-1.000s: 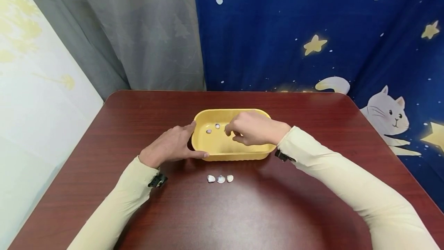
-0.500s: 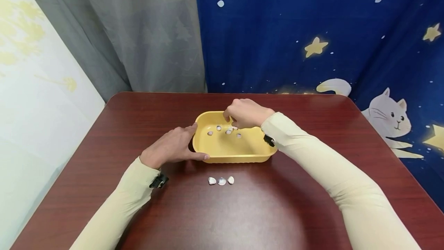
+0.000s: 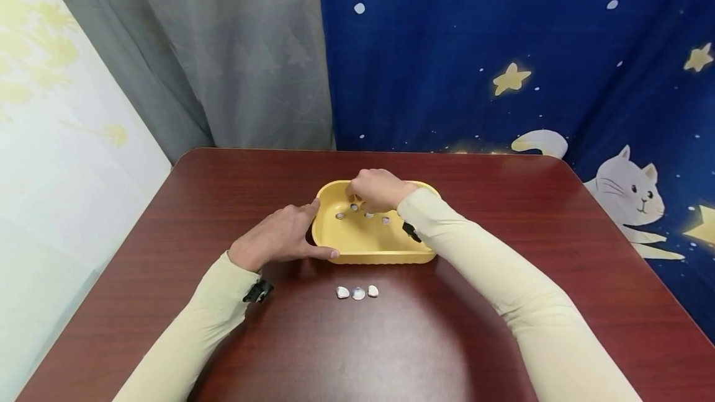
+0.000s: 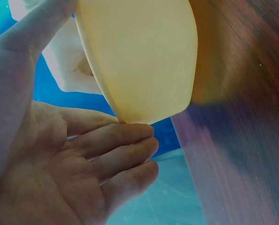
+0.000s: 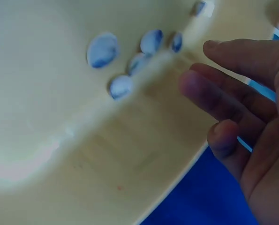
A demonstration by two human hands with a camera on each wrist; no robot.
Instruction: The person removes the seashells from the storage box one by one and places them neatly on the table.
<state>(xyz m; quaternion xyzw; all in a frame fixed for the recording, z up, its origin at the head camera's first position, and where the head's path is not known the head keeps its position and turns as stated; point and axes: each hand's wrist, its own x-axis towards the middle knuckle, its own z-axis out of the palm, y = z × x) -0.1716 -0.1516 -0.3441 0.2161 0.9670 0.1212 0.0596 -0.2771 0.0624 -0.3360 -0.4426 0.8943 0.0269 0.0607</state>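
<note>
A yellow plastic tub (image 3: 385,257) stands on the table with several small seashells lying in it. My left hand (image 3: 282,234) spans the tub's left end, thumb along the front rim and fingers straight against the side. In the left wrist view, the fingertips (image 4: 137,152) lie right at the tub's edge. My right hand (image 3: 380,191) reaches down inside, near the far wall. Its loosely bent fingers (image 5: 209,96) hold nothing, and a cluster of white-and-purple seashells (image 5: 151,42) lies just beyond them. Another seashell (image 5: 102,49) lies apart from that cluster.
Three seashells (image 3: 358,293) sit in a row on the dark red table (image 3: 223,172), in front of the tub. Grey and blue curtains (image 3: 419,48) hang behind the table, and a pale wall panel (image 3: 67,160) is on the left.
The right hand has moved from over the tub's middle to its far wall, then left and lower toward the seashells. The left hand has stayed at the tub's left end.
</note>
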